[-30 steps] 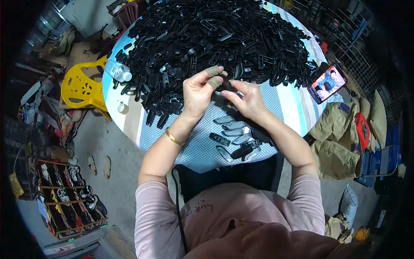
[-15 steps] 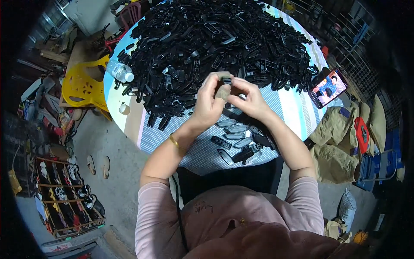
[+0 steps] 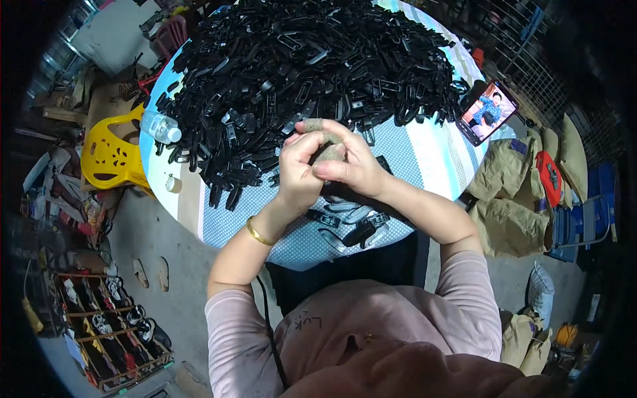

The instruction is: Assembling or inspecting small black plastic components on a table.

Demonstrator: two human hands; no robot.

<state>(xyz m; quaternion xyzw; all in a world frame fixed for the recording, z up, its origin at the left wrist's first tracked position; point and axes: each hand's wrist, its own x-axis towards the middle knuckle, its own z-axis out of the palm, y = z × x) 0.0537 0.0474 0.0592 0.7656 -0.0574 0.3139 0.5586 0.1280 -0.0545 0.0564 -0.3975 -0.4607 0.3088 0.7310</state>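
My left hand [image 3: 300,174] and my right hand [image 3: 358,166] are pressed together over the table, fingers curled in and overlapping. Tan covers wrap some of the fingertips. Whatever lies between the hands is hidden by the fingers. Just beyond them rises a big heap of black plastic pieces [image 3: 279,73], some long with slots or frames, like clips or buckles. Nearer to me, partly under my hands, lies a small group of similar black and grey pieces [image 3: 361,229]. A gold bangle [image 3: 259,232] circles my left wrist.
The round table has a patterned cloth [image 3: 232,222]. On it are a clear bottle [image 3: 159,127] and a small cup [image 3: 173,184] at left, and a propped phone [image 3: 488,113] at right. A yellow chair [image 3: 109,156], shoe rack [image 3: 113,325] and brown sacks [image 3: 511,225] stand around.
My hands have closed more tightly together, with the right fingers now lying over the left. The whole view has shifted slightly, moving the table up and left in the picture.
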